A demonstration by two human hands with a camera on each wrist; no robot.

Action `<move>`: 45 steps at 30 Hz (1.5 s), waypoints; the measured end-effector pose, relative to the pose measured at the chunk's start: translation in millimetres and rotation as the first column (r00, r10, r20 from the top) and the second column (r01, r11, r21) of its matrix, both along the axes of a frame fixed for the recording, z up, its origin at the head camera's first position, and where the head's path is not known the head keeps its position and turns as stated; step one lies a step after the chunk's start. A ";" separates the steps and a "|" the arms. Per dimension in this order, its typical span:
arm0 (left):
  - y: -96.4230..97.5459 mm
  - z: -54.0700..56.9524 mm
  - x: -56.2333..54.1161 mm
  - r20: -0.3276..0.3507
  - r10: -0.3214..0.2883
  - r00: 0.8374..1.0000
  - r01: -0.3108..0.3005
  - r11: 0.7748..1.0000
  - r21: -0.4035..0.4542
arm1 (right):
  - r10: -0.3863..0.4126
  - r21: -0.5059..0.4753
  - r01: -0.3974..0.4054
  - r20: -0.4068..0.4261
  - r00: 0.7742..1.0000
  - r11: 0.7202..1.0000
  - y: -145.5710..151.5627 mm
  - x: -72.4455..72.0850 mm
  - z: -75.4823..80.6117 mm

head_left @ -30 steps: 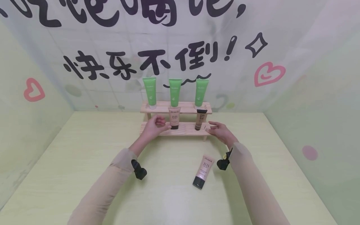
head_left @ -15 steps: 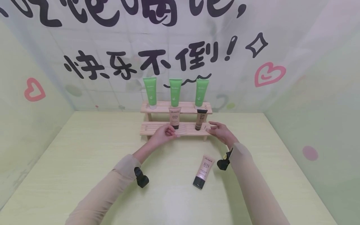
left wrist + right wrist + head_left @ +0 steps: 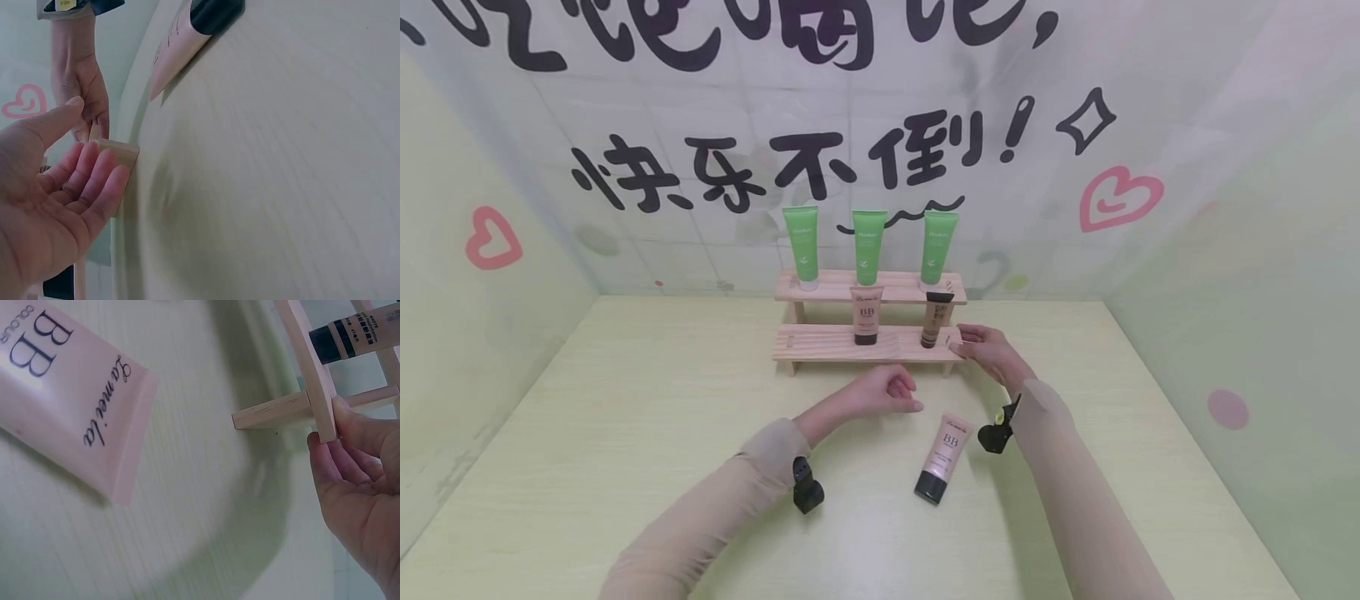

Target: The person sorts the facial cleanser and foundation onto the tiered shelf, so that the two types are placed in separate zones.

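Observation:
My left hand, holding nothing, hovers over the table in front of the two-tier wooden stand. Its fingers curl loosely, as the left wrist view also shows. Just right of it, a pink BB cream tube with a black cap lies on the table. My right hand grips the right end of the stand's lower shelf; the right wrist view shows the thumb on one face of the board and fingers on the other. On that shelf stand another pink BB tube and a brown tube with dark ends.
Three green tubes, left, middle and right, stand along the upper shelf. Behind the stand rises a wall with large black lettering. Side walls bound the pale table.
My left hand has left the lower shelf beside the standing pink tube and moved toward me and to the right, nearer the lying tube. My right hand keeps its place on the shelf end.

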State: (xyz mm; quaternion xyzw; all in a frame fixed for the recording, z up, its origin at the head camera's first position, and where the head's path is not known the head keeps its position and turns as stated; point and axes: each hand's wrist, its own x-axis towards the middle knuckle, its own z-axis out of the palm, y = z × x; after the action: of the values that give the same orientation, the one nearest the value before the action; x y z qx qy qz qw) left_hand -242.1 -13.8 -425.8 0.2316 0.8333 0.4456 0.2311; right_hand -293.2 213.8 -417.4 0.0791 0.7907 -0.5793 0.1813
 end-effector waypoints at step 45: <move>60.7 -7.3 44.3 0.101 0.003 0.995 0.023 0.965 -0.261 | 0.000 -0.024 0.001 0.026 1.000 1.000 0.0 1.1 1.1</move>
State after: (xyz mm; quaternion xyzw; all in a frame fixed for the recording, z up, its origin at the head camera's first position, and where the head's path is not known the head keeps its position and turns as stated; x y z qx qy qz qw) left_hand -197.8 46.9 -433.1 0.1805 0.8710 0.3414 0.3037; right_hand -292.1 213.9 -416.3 0.0845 0.7812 -0.5879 0.1922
